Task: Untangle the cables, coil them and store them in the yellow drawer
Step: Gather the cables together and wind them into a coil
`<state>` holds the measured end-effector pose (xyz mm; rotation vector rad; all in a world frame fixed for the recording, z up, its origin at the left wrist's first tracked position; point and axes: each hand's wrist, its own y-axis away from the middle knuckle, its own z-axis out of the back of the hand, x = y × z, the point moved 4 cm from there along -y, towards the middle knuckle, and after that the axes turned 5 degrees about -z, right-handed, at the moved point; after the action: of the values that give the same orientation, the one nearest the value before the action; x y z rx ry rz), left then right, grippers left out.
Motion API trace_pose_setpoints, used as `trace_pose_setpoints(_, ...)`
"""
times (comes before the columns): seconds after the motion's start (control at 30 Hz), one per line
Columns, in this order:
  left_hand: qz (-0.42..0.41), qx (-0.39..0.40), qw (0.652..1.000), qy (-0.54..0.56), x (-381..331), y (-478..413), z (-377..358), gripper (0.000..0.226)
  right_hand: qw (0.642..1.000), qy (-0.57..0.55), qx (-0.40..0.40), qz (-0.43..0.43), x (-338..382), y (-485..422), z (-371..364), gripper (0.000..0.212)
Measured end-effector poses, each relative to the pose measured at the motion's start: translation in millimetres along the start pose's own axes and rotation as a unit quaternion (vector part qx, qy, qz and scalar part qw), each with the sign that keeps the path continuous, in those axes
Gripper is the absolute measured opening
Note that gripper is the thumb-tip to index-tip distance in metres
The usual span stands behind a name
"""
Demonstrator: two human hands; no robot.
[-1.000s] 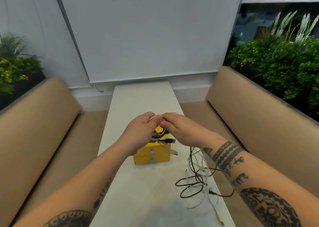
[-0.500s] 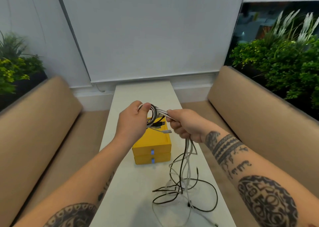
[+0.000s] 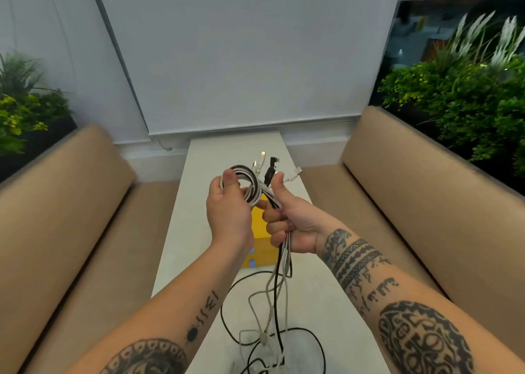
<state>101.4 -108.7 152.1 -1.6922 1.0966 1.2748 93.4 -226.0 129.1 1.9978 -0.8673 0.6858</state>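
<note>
Half-wound coil (image 3: 250, 187) pinched in left hand (image 3: 227, 203); right hand (image 3: 289, 223) fists the cables (image 3: 287, 260) just above the yellow drawer (image 3: 264, 253), tails trailing onto the near worktop (image 3: 196, 192). Light, limp, springy: judged best gripped across all loops.

You have one view, worn on your head. It looks forward and down the long table (image 3: 190, 226) from its near end toward the far edge below the blind (image 3: 241, 61). Your left hand (image 3: 227, 209) and right hand (image 3: 295, 223), gripping the cables (image 3: 250, 186), sit close beneath the lens, mid-frame.
</note>
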Motion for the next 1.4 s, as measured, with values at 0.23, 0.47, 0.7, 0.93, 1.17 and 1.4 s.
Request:
trace_pose_setpoints(0.23, 0.037, 0.04, 0.997, 0.047, 5, 2, -5, 0.034, 0.98, 0.116, -0.079, 0.144, 15, 0, -3, 0.044)
trace_pose_setpoints(0.47, 0.08, 0.152, 0.985, -0.006, 10, 2, 6, 0.037, 0.911, 0.333, -0.17, 0.175, 31, 8, 5, 0.028)
trace_pose_setpoints(0.7, 0.147, 0.286, 0.945, -0.061, 2, 3, 5, 0.033, 0.831, 0.465, -0.24, 0.186, 37, 18, 14, 0.018)
trace_pose_setpoints(0.93, 0.034, 0.394, 0.868, -0.3, -10, 3, -1, 0.035, 0.792, 0.583, -0.139, 0.114, 35, 30, -2, 0.016)
trace_pose_setpoints(1.17, 0.048, 0.327, 0.922, -0.203, 0, 11, -4, 0.046, 0.767, 0.625, -0.12, 0.084, 36, 39, -8, 0.015)
trace_pose_setpoints(1.4, 0.098, 0.189, 0.965, -0.153, 7, 13, -1, 0.041, 0.672, 0.724, -0.11, 0.113, 32, 41, -25, 0.019)
